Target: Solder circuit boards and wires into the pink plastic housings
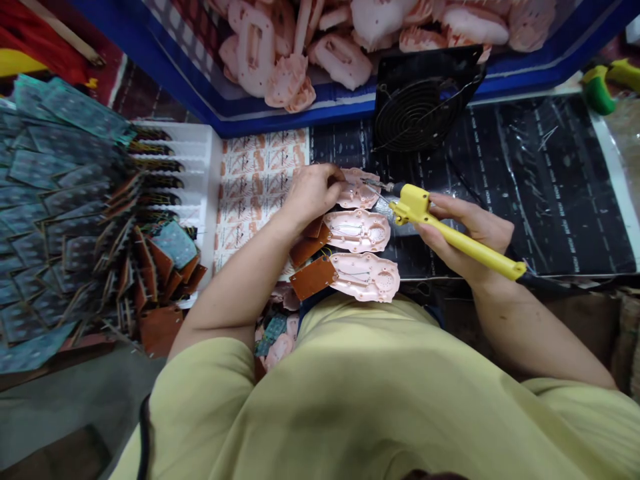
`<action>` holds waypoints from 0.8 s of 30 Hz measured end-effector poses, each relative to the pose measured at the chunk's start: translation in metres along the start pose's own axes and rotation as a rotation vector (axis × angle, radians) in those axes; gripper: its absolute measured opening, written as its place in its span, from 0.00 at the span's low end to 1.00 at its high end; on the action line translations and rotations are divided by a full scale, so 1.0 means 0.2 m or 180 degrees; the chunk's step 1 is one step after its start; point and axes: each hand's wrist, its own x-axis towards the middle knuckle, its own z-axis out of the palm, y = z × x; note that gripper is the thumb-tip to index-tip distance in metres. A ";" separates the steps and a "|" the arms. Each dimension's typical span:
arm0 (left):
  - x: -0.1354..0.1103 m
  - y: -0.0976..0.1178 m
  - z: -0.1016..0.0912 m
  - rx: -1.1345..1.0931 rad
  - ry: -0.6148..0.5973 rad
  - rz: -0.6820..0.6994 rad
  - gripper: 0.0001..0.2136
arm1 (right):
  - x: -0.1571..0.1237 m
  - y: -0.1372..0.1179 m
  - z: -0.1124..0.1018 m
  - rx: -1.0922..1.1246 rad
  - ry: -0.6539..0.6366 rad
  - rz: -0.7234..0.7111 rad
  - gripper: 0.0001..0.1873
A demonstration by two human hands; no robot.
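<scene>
My right hand (465, 230) grips a yellow soldering gun (450, 240). Its thin metal tip reaches left over the farthest of three pink plastic half-shells (359, 189). At that shell's left end is my left hand (316, 192), its fingers closed in a pinch; what lies between them is hidden. Nearer to me, the middle shell (359, 231) and the nearest shell (367, 276) lie with their hollow sides up, thin wires inside. A brown circuit board (313, 279) sits at the left end of the nearest shell, and another board (309, 250) is partly under my left forearm.
A blue crate (295, 115) of pink shells stands at the back, with a black fan (420, 107) against its front. Stacked circuit boards (65, 227) and a white foam tray (200, 167) fill the left. Green-and-yellow-handled pliers (600, 93) lie at far right.
</scene>
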 end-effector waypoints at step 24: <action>0.02 0.05 -0.02 0.0207 -0.0241 -0.0225 0.15 | 0.11 0.05 -0.05 0.0406 -0.0112 -0.0204 0.09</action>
